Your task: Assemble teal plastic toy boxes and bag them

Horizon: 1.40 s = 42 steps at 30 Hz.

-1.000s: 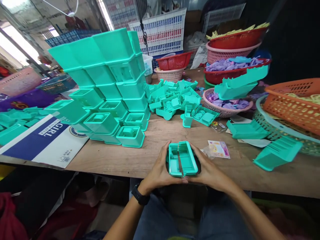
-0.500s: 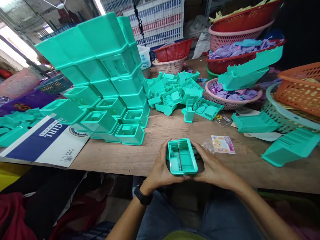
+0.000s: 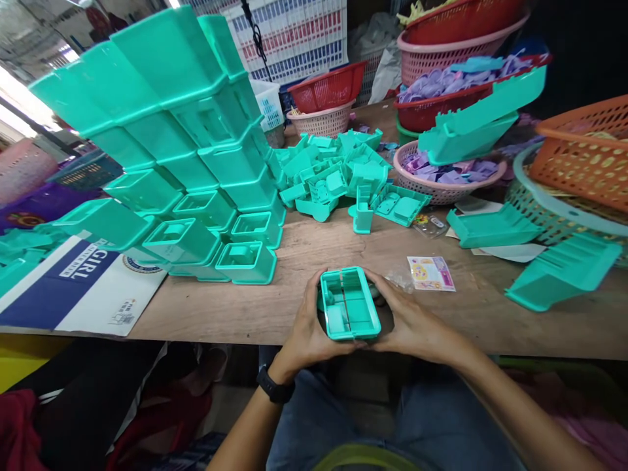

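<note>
Since the earlier frame our view has dipped; the teal box (image 3: pixel 349 303) sits slightly left. We clasp it between left hand (image 3: pixel 308 327) and right hand (image 3: pixel 411 324) at the bench (image 3: pixel 304 261) edge. Press both halves evenly, we judge.

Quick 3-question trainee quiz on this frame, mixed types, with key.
1. True or false: both hands hold the teal box.
2. The sticker sheet lies nearest which hand: A) left hand B) right hand?
3. What is on the left wrist?

Key: 1 true. 2 B. 3 a black watch.
</note>
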Tool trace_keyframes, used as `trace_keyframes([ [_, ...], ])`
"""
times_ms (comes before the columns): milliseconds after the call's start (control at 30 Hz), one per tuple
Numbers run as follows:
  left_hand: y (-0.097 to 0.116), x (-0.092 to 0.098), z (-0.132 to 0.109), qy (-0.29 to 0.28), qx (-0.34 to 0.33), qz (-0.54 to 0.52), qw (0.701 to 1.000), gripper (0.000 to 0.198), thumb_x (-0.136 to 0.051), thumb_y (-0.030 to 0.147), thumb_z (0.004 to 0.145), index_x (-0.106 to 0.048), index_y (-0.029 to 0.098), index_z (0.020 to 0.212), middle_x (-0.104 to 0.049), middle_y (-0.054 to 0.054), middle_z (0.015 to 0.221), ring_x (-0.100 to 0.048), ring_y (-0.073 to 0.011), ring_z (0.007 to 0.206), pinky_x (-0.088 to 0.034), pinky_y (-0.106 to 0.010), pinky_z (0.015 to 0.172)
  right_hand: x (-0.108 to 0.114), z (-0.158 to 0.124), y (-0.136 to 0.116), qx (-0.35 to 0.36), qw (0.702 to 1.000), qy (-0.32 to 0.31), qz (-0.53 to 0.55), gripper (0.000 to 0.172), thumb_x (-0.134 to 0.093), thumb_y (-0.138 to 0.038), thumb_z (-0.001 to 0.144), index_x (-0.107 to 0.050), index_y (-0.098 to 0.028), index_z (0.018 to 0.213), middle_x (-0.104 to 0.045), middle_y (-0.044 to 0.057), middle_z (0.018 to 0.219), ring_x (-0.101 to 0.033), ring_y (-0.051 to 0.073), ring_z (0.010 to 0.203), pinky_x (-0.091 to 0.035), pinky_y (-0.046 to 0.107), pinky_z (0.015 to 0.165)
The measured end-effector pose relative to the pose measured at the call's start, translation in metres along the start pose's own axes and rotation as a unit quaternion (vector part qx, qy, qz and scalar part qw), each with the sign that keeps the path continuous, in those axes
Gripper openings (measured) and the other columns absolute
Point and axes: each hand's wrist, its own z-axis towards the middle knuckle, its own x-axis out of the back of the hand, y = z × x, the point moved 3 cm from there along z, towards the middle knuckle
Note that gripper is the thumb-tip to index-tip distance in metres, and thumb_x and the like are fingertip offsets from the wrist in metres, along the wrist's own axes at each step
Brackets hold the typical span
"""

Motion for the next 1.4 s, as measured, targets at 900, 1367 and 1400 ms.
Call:
trace_keyframes([
  [900,0.005,0.002,-0.002,0.002,0.045,0.036,0.998,0.125,-0.097,0.058,0.059,-0.023,0.03,0.156,-0.047,-0.013,0.154,-0.052,-0.0394,0.141,-0.044,-0.062,0.121,-0.004,0.001,0.012,0.109,0.994,-0.007,-0.015,0.143,-0.094,-0.047,0.073,0.01,-0.032,0.169,-0.035,0.017,0.171,-0.039,0.039,0.155,-0.044,0.054,0.123],
  [1367,0.008,0.001,0.0,0.005,0.044,0.035,0.998,0.122,-0.094,0.065,0.06,-0.024,0.03,0.154,-0.049,-0.013,0.151,-0.054,-0.0392,0.139,-0.046,-0.062,0.12,0.007,0.007,0.009,0.129,0.991,-0.02,-0.004,0.137,-0.094,-0.037,0.074,0.004,-0.03,0.17,-0.04,0.018,0.169,-0.046,0.038,0.151,-0.046,0.052,0.121],
  [1400,0.008,0.0,0.0,0.008,0.046,0.041,0.998,0.123,-0.094,0.066,0.059,-0.025,0.029,0.154,-0.05,-0.014,0.15,-0.055,-0.039,0.139,-0.046,-0.061,0.119,0.008,0.009,0.007,0.129,0.991,-0.021,-0.001,0.14,-0.095,-0.033,0.072,0.005,-0.03,0.17,-0.041,0.018,0.168,-0.048,0.038,0.15,-0.047,0.051,0.121],
])
